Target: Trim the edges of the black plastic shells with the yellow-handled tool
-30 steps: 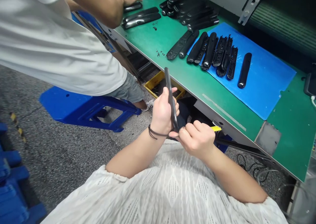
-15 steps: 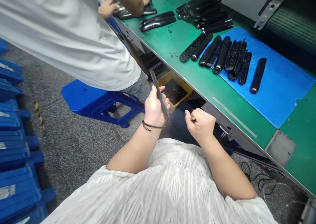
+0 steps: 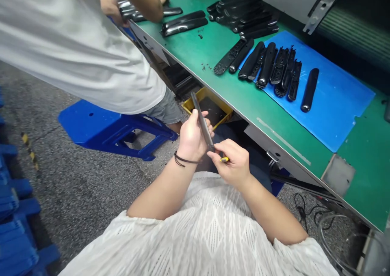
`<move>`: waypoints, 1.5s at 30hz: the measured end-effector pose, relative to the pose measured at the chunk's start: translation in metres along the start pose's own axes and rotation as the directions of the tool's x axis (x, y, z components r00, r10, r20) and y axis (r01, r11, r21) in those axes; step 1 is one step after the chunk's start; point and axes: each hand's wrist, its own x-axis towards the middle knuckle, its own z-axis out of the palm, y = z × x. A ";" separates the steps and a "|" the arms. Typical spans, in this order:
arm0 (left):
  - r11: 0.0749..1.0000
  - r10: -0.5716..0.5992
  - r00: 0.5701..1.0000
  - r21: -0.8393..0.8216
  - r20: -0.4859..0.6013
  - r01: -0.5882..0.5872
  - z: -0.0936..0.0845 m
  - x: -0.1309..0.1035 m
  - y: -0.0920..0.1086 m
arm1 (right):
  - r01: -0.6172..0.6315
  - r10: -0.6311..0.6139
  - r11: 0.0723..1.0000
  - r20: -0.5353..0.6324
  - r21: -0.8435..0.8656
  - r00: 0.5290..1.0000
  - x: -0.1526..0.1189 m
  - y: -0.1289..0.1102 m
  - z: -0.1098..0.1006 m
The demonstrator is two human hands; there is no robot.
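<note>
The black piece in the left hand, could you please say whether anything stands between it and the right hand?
Nothing visible; the right hand, holding a yellow tool, is at the near end of the black piece.

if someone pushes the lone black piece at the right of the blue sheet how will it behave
The lone black piece is probably stiff, as it lies straight without a bend. It may slide easily, since its near end looks glossy and the blue sheet fairly smooth. Its long, rounded shape suggests it could rock if pushed sideways.
</note>
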 end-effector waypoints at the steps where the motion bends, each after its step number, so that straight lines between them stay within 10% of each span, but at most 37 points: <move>1: 0.993 0.031 0.999 0.110 0.032 -0.034 -0.003 0.000 -0.004 | 0.008 -0.009 1.000 -0.053 -0.014 0.999 0.000 -0.002 -0.003; 4: 0.788 0.399 0.914 0.482 0.074 -0.383 -0.013 -0.004 -0.010 | -0.003 0.008 1.000 -0.152 0.029 0.988 0.000 -0.010 -0.016; 7: 0.261 0.730 0.538 0.556 0.421 -0.789 -0.017 -0.019 -0.006 | -0.029 0.046 0.992 -0.133 0.125 0.990 -0.001 -0.024 -0.028; 10: 0.041 0.589 0.243 0.272 0.771 -0.961 -0.014 -0.031 0.001 | -0.087 0.093 0.978 -0.023 0.188 0.995 -0.005 -0.037 -0.036; 13: 0.065 0.528 0.161 0.149 0.834 -0.987 -0.010 -0.031 0.004 | -0.145 0.128 0.979 0.118 0.141 0.985 -0.008 -0.043 -0.051; 20: 0.057 0.484 0.142 0.131 0.864 -0.990 -0.007 -0.028 0.002 | 0.235 -0.098 0.885 0.333 -0.402 0.938 -0.005 -0.038 -0.089; 33: 0.024 0.442 0.075 0.072 0.894 -0.997 0.001 -0.033 0.002 | 0.334 -0.168 0.797 0.346 -0.504 0.923 0.010 -0.038 -0.079; 39: 0.079 0.505 0.232 0.224 0.832 -0.972 0.002 -0.046 -0.005 | 0.393 -0.327 0.626 0.230 -0.673 0.916 0.007 -0.038 -0.076; 45: 0.353 0.414 0.597 0.483 0.687 -0.801 0.006 -0.061 -0.022 | 0.322 -0.362 0.509 0.141 -0.798 0.921 0.003 -0.026 -0.073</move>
